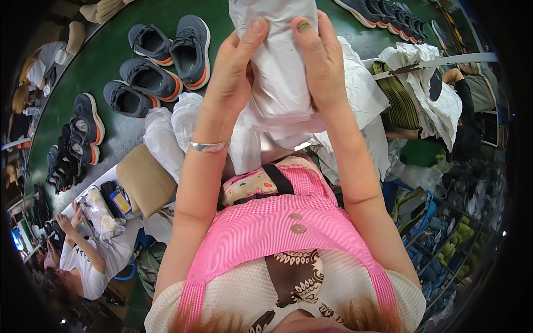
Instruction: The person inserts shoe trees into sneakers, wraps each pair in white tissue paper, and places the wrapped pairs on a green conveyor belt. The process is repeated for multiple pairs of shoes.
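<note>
My left hand [236, 69] and my right hand [322, 64] grip a bundle of crumpled white paper [283, 77] from its two sides. Both thumbs press on its near face, and it is raised in front of me over the green table [222, 47]. What the paper may contain is hidden. Below my left forearm lie more white paper bundles [162, 136]. Loose white paper [361, 83] spreads beside my right wrist. Several dark grey shoes [150, 77] with orange and white soles stand on the table to the left of my left hand.
A row of similar shoes [383, 16] runs along the far right, another group [83, 125] sits far left. A tan stack [145, 180] lies near the left table edge. Olive striped pieces [397, 100] and white paper [430, 72] are at right. A co-worker [94, 258] sits at lower left.
</note>
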### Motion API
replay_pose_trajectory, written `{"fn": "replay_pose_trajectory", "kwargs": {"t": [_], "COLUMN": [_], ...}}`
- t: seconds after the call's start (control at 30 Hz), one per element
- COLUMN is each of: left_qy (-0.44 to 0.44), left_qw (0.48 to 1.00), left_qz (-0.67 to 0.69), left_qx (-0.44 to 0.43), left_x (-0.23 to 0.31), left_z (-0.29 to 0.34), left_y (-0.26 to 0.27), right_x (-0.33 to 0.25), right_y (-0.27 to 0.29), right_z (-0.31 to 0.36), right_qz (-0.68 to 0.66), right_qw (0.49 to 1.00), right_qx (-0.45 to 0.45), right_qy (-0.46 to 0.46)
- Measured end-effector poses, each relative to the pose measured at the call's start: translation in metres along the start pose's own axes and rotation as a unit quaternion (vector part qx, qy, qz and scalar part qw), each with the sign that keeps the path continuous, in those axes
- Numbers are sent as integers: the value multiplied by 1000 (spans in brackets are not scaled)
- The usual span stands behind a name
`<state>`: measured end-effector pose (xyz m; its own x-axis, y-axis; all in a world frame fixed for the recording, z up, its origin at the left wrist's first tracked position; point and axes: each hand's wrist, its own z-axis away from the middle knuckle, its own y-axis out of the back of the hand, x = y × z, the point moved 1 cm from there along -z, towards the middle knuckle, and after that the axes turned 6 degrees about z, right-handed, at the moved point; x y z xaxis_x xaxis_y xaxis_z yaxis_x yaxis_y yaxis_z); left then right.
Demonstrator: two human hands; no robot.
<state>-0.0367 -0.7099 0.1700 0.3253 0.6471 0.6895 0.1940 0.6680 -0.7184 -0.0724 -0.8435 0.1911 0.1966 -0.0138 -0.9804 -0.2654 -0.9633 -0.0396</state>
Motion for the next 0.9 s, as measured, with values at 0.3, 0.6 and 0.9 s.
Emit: {"fn": "replay_pose_trajectory", "kwargs": {"t": [0.3, 0.6, 0.9], "left_qy": [-19, -22, 57], "left_qw": [999, 990, 912], "left_qz": [25, 140, 323], "left_qx": [19, 5, -245], "left_x": [-5, -4, 24], "left_z": [11, -6, -10], "left_y": [-14, 4, -4], "right_x": [-19, -17, 7], "right_y": [10, 30, 38], "right_z": [10, 9, 41], "right_qz": [-199, 205, 308], "right_qw": [938, 969, 934], "right_qx": [-83, -104, -69], "right_qy": [-272, -89, 169]}}
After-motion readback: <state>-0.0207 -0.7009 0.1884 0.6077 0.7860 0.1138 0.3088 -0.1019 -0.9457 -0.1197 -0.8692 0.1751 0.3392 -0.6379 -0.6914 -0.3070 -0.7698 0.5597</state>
